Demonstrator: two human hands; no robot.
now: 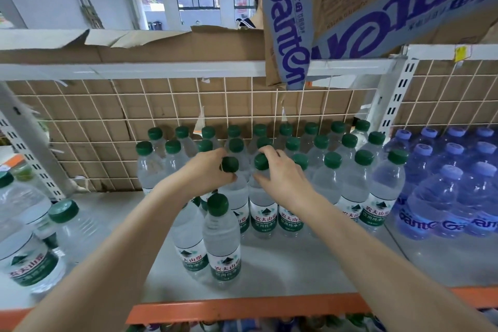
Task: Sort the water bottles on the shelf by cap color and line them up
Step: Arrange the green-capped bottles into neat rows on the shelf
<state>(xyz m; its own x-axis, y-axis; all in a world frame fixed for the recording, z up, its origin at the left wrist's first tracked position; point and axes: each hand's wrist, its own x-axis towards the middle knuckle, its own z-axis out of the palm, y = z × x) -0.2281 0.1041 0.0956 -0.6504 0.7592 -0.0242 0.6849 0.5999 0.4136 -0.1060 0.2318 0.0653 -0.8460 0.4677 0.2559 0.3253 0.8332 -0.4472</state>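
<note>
Several clear bottles with green caps [333, 159] stand in rows on the grey shelf [283, 264], against the wire grid at the back. My left hand [207, 170] grips the neck of one green-capped bottle [230, 164] in the front row. My right hand [280, 178] grips the neck of the green-capped bottle [262, 162] beside it. Two more green-capped bottles [218, 203] stand apart nearer the shelf's front edge, under my left forearm. Blue-capped bottles [450, 172] fill the shelf to the right.
Larger green-capped bottles [63, 210] stand at the left. An orange shelf edge [242, 307] runs along the front. A cardboard box [350, 8] hangs over the upper shelf. A white upright post [398, 94] separates the green and blue groups. A person stands behind the shelving.
</note>
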